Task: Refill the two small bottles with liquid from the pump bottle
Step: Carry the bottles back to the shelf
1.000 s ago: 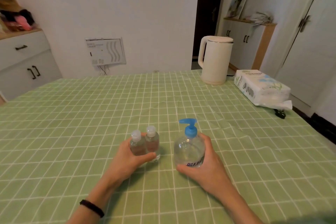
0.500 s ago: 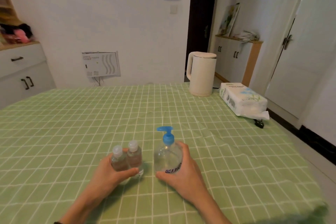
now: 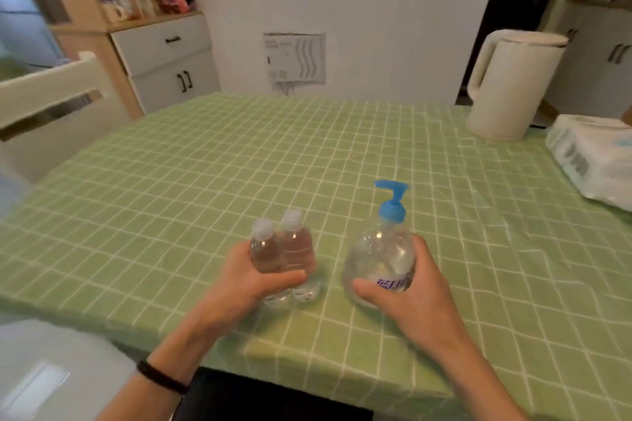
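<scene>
Two small clear bottles point(image 3: 284, 251) with translucent caps stand side by side near the front edge of the table point(image 3: 171, 188). My left hand point(image 3: 254, 280) grips both of them together, thumb across their fronts. To their right stands a round clear pump bottle point(image 3: 379, 260) with a blue pump head pointing left. My right hand point(image 3: 415, 297) wraps around its right side and lower front. All three bottles stand upright on the green checked cloth.
A cream kettle point(image 3: 509, 85) stands at the back right of the table. A white tissue pack point(image 3: 595, 161) lies at the right edge. A white chair point(image 3: 51, 106) is at the left side, with a cabinet behind it.
The camera has swung left and down, so the table's front edge and the chair have come into view. Both hands keep their grips; the bottles have not visibly moved.
</scene>
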The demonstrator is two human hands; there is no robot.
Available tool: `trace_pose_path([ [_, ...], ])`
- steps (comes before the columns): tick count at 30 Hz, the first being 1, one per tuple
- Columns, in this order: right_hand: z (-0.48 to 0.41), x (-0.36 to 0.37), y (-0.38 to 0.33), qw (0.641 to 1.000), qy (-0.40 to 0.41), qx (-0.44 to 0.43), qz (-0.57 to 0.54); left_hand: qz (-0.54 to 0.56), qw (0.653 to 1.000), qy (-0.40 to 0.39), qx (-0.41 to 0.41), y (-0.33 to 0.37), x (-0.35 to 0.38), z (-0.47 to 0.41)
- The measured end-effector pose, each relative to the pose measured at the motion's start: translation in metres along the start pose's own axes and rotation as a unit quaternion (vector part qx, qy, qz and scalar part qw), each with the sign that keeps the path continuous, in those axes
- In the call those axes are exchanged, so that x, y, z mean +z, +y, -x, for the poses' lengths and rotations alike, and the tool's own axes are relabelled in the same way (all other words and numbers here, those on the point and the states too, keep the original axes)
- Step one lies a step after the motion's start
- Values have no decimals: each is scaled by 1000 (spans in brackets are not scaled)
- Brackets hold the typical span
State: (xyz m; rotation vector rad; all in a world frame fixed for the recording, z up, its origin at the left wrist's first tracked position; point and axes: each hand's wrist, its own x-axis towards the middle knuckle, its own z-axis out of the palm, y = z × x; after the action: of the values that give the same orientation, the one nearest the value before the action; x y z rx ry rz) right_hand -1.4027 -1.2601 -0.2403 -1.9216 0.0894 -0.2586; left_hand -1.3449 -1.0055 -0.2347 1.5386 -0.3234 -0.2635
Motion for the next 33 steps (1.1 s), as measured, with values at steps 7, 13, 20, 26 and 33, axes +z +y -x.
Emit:
trace_pose_path([
  [7,18,46,-34,977,-197,-43,-74,22,994,101,-20,13,-43,88],
  [13,30,105,-65,941,-315,-70,-102,-7,974,225,-34,7,-79,178],
  [20,30,194,-95,897,-426,-58,-98,33,930,358,-77,-4,-132,252],
  [26,-1,286,-111,858,-502,-56,-98,64,898,413,-135,-24,-201,260],
  [33,-15,328,-154,842,-526,53,-109,169,862,442,-185,12,-244,260],
])
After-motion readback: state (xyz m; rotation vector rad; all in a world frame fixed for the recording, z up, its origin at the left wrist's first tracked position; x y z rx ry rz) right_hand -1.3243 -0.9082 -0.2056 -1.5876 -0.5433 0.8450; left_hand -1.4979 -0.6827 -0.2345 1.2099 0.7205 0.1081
